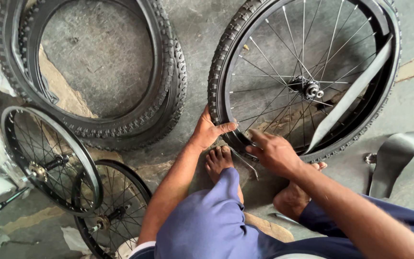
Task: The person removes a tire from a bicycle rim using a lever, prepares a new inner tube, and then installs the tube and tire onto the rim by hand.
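Concrete floor [192,29], spoked wheel [305,79] lying flat on it. Left hand [209,130] clamps the tyre [219,72] edge, right hand [274,152] presses a metal lever [245,163] at the rim, spare tyres [168,72] alongside.

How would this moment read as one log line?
left hand: grips tyre | right hand: at wheel rim | metal lever: beside right hand | bare wheels: on floor
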